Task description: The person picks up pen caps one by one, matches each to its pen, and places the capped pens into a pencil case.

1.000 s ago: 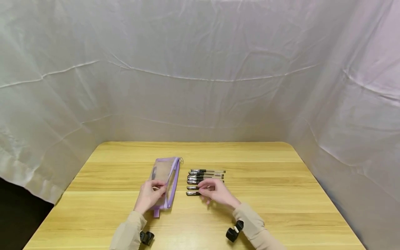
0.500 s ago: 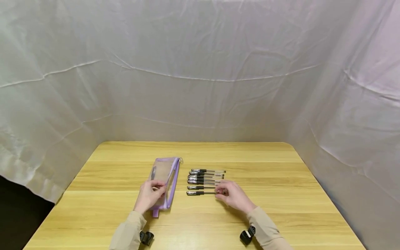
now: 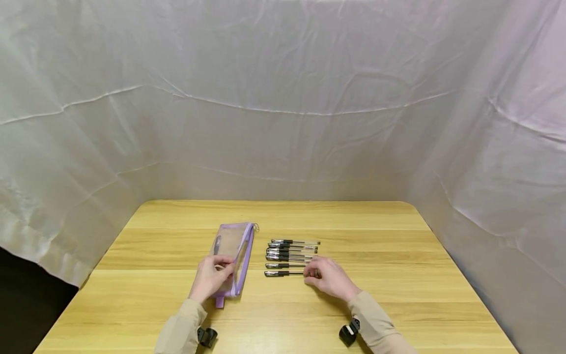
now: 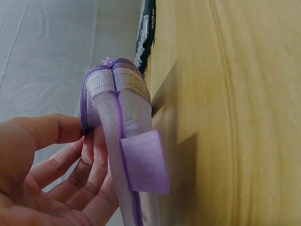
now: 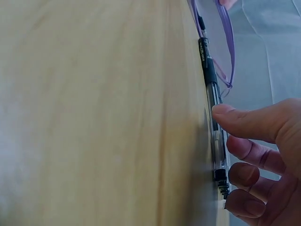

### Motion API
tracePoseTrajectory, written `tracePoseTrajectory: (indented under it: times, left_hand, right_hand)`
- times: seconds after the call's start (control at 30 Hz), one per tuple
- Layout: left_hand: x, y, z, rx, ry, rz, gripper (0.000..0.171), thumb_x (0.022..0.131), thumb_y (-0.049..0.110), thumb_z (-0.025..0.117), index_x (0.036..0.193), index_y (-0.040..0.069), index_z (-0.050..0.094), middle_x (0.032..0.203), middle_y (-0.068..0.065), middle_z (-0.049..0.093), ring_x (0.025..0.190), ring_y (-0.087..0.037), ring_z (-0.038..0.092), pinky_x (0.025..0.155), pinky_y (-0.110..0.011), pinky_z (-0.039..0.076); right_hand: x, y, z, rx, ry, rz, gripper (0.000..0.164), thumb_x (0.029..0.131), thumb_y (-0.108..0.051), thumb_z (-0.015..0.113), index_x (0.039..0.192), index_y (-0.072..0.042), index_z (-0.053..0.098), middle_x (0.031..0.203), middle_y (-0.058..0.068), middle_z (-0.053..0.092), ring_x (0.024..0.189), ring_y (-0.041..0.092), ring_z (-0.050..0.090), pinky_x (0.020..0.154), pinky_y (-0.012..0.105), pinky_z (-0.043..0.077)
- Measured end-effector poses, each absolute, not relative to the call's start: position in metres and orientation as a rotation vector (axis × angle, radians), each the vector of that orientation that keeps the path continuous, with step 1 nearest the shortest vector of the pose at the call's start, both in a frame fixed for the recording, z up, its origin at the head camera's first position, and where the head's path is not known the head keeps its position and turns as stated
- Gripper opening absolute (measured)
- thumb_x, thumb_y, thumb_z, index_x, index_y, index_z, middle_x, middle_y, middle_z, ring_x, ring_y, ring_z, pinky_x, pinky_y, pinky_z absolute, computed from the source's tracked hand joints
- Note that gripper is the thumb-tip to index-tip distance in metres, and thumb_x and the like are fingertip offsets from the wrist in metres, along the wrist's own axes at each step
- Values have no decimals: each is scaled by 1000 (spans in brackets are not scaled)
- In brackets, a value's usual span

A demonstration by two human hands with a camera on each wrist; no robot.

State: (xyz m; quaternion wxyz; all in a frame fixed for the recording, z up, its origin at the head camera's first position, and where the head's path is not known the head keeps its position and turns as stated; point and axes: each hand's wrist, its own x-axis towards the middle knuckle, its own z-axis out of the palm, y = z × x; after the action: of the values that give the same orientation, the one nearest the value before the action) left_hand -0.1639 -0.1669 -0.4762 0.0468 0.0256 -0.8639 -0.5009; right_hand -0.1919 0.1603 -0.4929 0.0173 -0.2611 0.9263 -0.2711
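A mesh zip pouch (image 3: pixel 229 236) with purple edging lies on the table, its zip side gaping toward the pens. My left hand (image 3: pixel 210 279) pinches the edge of that opening between thumb and fingertips; in the left wrist view a purple fabric tab (image 4: pixel 146 162) hangs at the pouch's end. A slim dark object (image 3: pixel 217 243) shows through the mesh. My right hand (image 3: pixel 329 278) grips the nearest black-capped gel pen (image 3: pixel 277 273) near its right end, thumb on one side and forefinger on the other. This pen lies flat, cap pointing at the pouch.
Several more gel pens (image 3: pixel 287 251) lie side by side just beyond the held one, caps to the left. The wooden table (image 3: pixel 380 246) reaches back to a pale curtain (image 3: pixel 283 142) that surrounds it on three sides.
My right hand has moved right from over the pens' caps to the right end of the nearest pen and settled there. My left hand stays at the pouch opening.
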Motion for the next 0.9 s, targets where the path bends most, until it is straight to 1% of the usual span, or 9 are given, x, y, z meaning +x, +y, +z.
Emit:
tracePoseTrajectory:
  times: [0.23, 0.4, 0.9]
  left_hand:
    - [-165, -167, -477, 90, -2652, -1511, 16, 87, 1, 69, 100, -3, 76, 83, -9, 74, 65, -12, 67, 60, -20, 53]
    - [-166, -167, -476, 103, -2663, -1506, 16, 86, 1, 69, 100, -3, 76, 82, -9, 73, 66, -12, 67, 61, -20, 52]
    - [-165, -168, -476, 114, -2664, -1523, 16, 88, 2, 69, 102, -3, 76, 84, -9, 73, 66, -12, 67, 60, -21, 53]
  right_hand:
    - [-195, 157, -494, -836, 2871, -834, 7, 85, -19, 78, 92, -17, 75, 82, -11, 60, 73, 0, 50, 67, 19, 43]
    - [-198, 156, -493, -872, 2871, -848, 5, 85, -16, 78, 89, -17, 75, 81, -10, 60, 72, 1, 50, 65, 18, 43]
    - [-199, 156, -499, -858, 2907, -783, 5, 85, -19, 78, 88, -20, 74, 81, -13, 59, 74, 0, 50, 67, 19, 42]
